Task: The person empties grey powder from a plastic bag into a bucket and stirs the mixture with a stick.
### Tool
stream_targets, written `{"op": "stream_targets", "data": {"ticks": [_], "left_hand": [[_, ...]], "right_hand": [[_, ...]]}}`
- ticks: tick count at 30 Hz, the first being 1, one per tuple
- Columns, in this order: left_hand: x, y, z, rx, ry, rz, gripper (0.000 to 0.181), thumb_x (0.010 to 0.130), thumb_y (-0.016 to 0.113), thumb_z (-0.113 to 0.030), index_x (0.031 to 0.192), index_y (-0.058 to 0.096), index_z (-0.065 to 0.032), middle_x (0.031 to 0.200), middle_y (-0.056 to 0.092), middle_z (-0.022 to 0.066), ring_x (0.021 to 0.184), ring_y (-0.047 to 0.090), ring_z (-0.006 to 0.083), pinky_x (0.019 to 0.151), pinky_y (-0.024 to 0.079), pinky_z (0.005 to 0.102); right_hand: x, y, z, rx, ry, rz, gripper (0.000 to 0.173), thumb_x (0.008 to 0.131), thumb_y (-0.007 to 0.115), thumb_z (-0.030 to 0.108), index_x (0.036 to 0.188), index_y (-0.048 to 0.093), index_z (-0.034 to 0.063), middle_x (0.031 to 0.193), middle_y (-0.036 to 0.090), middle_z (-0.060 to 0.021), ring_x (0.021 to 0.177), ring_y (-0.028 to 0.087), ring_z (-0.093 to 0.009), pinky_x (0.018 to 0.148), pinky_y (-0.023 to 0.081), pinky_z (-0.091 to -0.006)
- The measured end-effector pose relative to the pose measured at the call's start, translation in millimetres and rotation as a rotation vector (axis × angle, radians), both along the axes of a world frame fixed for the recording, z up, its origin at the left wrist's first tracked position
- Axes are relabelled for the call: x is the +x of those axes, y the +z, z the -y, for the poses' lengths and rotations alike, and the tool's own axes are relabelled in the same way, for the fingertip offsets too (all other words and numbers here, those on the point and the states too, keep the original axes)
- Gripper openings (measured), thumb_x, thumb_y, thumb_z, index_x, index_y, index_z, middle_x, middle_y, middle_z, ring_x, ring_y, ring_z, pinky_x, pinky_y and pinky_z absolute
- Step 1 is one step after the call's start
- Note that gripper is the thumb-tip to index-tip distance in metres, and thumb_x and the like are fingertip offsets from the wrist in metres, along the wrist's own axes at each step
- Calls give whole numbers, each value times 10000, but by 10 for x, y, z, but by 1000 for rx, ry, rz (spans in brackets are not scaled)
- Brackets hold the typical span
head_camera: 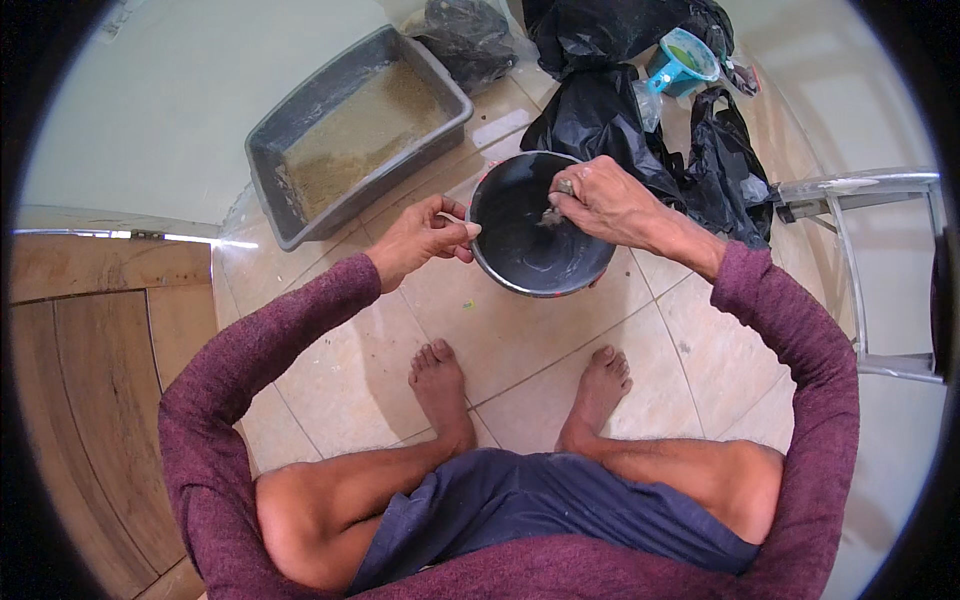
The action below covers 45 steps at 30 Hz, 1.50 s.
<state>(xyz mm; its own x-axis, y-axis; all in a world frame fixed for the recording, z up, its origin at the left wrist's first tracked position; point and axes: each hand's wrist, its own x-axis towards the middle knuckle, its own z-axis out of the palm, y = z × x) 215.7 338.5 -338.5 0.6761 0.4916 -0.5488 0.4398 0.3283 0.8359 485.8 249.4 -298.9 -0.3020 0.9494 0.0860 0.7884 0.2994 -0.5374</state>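
A round black plastic bucket (540,259) stands on the floor in front of my feet, its inner wall wet and streaked with grey. My left hand (431,232) grips its left rim, thumb over the edge and fingers outside. Over the right part of the bucket, my right hand (604,202) is closed around a small greyish wad (553,217). The wad is held against or close to the inner wall; its material cannot be made out, and the fingers hide most of it.
A grey plastic tub (360,184) holding sandy powder stands at the upper left. Black plastic bags (592,112) lie beyond the bucket, near a blue plastic dipper (682,64). An aluminium ladder (847,262) is at the right, a wooden door (105,405) at the left.
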Motion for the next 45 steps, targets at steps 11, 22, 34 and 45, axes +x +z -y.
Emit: {"op": "stream_targets", "data": {"ticks": [11,22,34,45], "left_hand": [[28,45,56,-14,-1,4,455,886,712,-257,1182,494,11,987,633,77,834,671,147,834,537,290],[7,26,56,-16,6,3,465,882,717,-261,1190,495,8,965,631,72,835,667,145,834,538,292],[28,29,37,-2,6,-3,461,879,717,-251,1182,495,16,975,635,86,824,670,141,824,541,281],[3,19,45,-41,-1,-8,423,878,715,-268,1124,498,-3,932,620,68,783,658,139,801,532,281]], "right_hand": [[3,-35,147,-60,32,-72,248,873,566,154,766,630,-60,705,605,-268,691,630,-432,664,513,-467],[-98,-59,134,-110,15,-124,224,881,573,137,817,638,-68,721,612,-265,688,645,-393,641,510,-438],[23,-6,-12,-79,-10,-7,189,865,590,111,855,672,-59,751,641,-255,734,665,-388,659,526,-406],[-48,-56,45,-121,72,16,196,888,592,124,885,672,-55,819,662,-232,756,664,-376,696,526,-418]]}}
